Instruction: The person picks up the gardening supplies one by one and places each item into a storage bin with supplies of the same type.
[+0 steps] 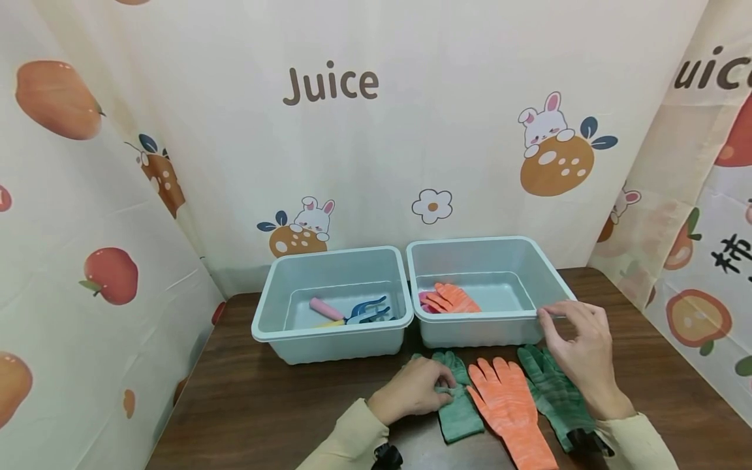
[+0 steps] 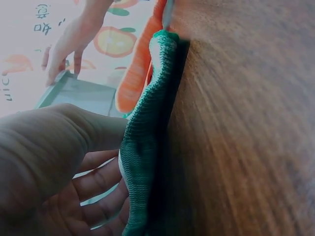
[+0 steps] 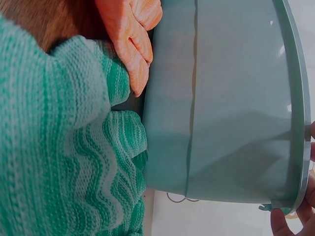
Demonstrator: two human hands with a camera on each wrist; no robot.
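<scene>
Pale-blue plastic forms two bins standing side by side at the back of a dark wood-grain worktop (image 1: 235, 391). Inside the left bin (image 1: 346, 346) lie a pink handle (image 1: 326, 309), a yellow piece (image 1: 330, 324) and blue tool parts (image 1: 367, 305), partly hidden by the front wall. Inside the right bin (image 1: 470, 331), an orange glove (image 1: 455, 300) lies over something bright pink (image 1: 427, 303) in the near left corner.

Three gloves rest before the bins: a left green glove (image 1: 461, 418), a flat orange work glove (image 1: 506, 405) with its fingers towards the right bin, and a right green glove (image 1: 552, 388). The left hand (image 1: 414, 390) has its grip on the left green glove, pinching the fabric; the right hand (image 1: 581, 346) grasps the right bin's rim at its near right corner.

Brown lettering (image 1: 331, 83) on the fruit-and-rabbit cloth (image 1: 364, 156) reads "Juice"; at far right, a cut-off word (image 1: 713, 70) shows "uice" above a dark East Asian character (image 1: 733, 253).
</scene>
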